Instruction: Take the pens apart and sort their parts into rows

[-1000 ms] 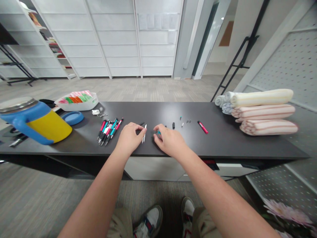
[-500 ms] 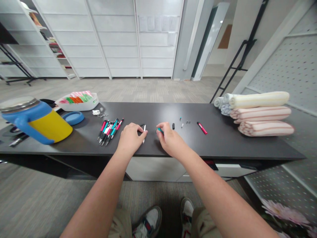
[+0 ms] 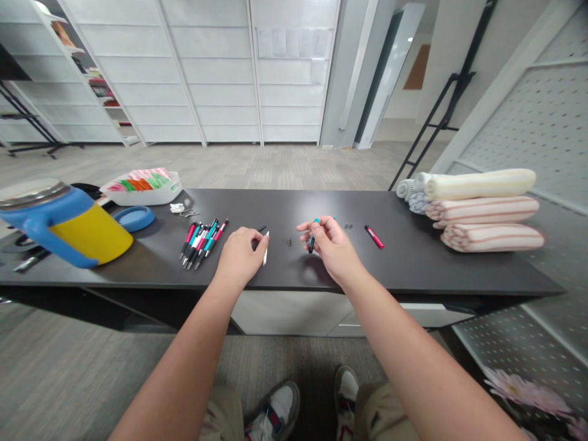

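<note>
My left hand (image 3: 239,257) rests on the dark table (image 3: 413,263) with its fingers curled over a thin white pen refill (image 3: 266,240) and a small black part. My right hand (image 3: 333,245) is raised a little above the table, pinching a teal and black pen barrel (image 3: 312,236) upright between thumb and fingers. A small dark spring or pen part (image 3: 289,242) lies between the two hands. A bunch of several teal and pink pens (image 3: 202,236) lies to the left of my left hand. A red pen piece (image 3: 375,236) lies to the right.
A yellow and blue jug (image 3: 68,226) and a blue lid (image 3: 134,218) stand at the left, with a white tray of coloured items (image 3: 143,187) behind. Rolled striped towels (image 3: 487,208) are stacked at the right. Tiny pen parts (image 3: 348,226) lie mid-table.
My right hand has lifted the teal barrel off the table and shifted right and up. A small dark part now shows where it was. The left hand has barely moved.
</note>
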Available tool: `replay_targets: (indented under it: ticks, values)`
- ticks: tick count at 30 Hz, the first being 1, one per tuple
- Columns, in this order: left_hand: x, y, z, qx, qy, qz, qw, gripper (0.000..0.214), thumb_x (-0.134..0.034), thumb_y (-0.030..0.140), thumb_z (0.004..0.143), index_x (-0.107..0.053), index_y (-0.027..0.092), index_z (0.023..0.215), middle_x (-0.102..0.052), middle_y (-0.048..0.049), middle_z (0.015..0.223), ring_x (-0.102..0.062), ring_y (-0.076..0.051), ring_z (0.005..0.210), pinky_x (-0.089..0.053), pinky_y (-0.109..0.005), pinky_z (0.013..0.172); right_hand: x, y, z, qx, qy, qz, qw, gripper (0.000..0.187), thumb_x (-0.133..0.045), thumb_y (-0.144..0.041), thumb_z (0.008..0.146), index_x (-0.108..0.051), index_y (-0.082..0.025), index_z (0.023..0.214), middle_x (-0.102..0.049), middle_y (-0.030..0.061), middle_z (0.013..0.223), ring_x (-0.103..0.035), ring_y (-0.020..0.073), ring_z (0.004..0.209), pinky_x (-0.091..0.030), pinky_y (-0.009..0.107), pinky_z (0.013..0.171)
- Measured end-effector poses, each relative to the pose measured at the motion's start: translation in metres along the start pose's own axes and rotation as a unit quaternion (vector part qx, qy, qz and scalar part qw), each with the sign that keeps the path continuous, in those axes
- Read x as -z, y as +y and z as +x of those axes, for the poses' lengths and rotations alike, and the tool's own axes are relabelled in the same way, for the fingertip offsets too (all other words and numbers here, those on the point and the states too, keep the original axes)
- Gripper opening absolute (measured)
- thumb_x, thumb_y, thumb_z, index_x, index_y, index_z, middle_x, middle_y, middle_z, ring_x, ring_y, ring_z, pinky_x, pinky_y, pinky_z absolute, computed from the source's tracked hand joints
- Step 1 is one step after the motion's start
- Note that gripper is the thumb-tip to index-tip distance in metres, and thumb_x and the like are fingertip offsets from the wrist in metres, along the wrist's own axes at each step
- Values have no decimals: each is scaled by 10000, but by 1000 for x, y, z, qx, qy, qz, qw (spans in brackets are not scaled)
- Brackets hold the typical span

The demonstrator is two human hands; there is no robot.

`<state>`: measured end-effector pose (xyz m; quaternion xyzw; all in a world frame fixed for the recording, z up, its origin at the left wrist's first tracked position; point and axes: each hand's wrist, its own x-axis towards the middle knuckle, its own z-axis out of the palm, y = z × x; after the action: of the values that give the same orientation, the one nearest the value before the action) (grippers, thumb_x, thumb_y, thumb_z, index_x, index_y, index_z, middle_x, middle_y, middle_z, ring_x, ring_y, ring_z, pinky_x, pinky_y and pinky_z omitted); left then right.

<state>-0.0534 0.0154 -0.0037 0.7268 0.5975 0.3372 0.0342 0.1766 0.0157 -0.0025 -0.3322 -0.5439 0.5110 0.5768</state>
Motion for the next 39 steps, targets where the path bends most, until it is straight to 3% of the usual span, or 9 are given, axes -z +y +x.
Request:
replay_targets:
  ticks: [8, 13, 15, 20, 25, 28, 32, 35, 39]
  values:
    - [6, 6, -1, 13, -8, -26, 1000, 281, -581, 440, 984, -673, 222, 833, -674, -35, 828, -643, -222, 825, -454, -339, 756, 5, -4, -1, -69, 21, 120, 990, 383, -724, -598, 902, -627, -262, 1058, -658, -22, 819, -584, 124, 635, -487, 241, 549]
    - [8, 8, -2, 17, -11, -32, 999, 278, -584, 435, 979, -661, 222, 819, -663, -25, 810, -637, -212, 808, -442, -337, 755, 5, -10, -3, -93, 7, 99, 991, 358, -663, -589, 937, -571, -282, 1097, -466, -100, 640, -273, 65, 429, -197, 189, 411]
    - [8, 8, -2, 18, -10, -36, 999, 278, -584, 432, 977, -656, 222, 810, -660, -23, 806, -634, -209, 801, -441, -334, 755, 10, -14, -4, -112, 0, 67, 991, 326, -662, -551, 928, -495, -289, 1027, -448, -117, 628, -230, 62, 424, -151, 187, 424]
    - [8, 8, -2, 19, -11, -39, 999, 289, -578, 442, 977, -653, 223, 804, -666, -27, 804, -635, -211, 802, -442, -332, 750, 49, -30, -7, -156, -36, -167, 973, 264, -670, -403, 881, -479, -272, 1007, -594, -85, 702, -368, 77, 471, -245, 197, 455]
    - [8, 8, -2, 18, -13, -36, 999, 291, -581, 446, 979, -660, 222, 811, -678, -31, 822, -639, -212, 802, -440, -333, 746, 88, -51, -12, -137, -24, -459, 877, 143, -625, -304, 879, -596, -240, 1003, -762, -15, 798, -530, 106, 515, -362, 232, 514]
    - [7, 7, -2, 19, -14, -37, 999, 286, -584, 443, 978, -668, 222, 818, -679, -31, 824, -641, -213, 806, -441, -333, 750, 96, -57, -14, -162, -39, -506, 846, 105, -638, -306, 867, -651, -235, 944, -783, 0, 798, -618, 132, 543, -414, 242, 518]
    - [7, 7, -2, 15, -14, -33, 999, 291, -584, 446, 977, -660, 222, 807, -669, -29, 818, -637, -212, 804, -438, -335, 750, 96, -55, -14, -184, -36, -483, 855, 149, -659, -349, 870, -711, -230, 945, -785, 15, 791, -671, 163, 578, -466, 254, 519]
    - [7, 7, -2, 15, -15, -30, 999, 290, -582, 442, 978, -658, 224, 803, -660, -25, 808, -629, -210, 792, -434, -338, 748, 94, -55, -12, -149, -36, -497, 854, 170, -662, -363, 889, -744, -223, 940, -780, 20, 782, -680, 169, 604, -467, 265, 563]
    - [7, 8, -2, 11, -15, -25, 999, 279, -586, 432, 974, -652, 225, 799, -656, -24, 806, -626, -212, 797, -431, -339, 743, 89, -57, -11, -98, -33, -578, 809, 225, -656, -410, 929, -767, -218, 886, -774, 38, 797, -691, 197, 717, -423, 286, 630]
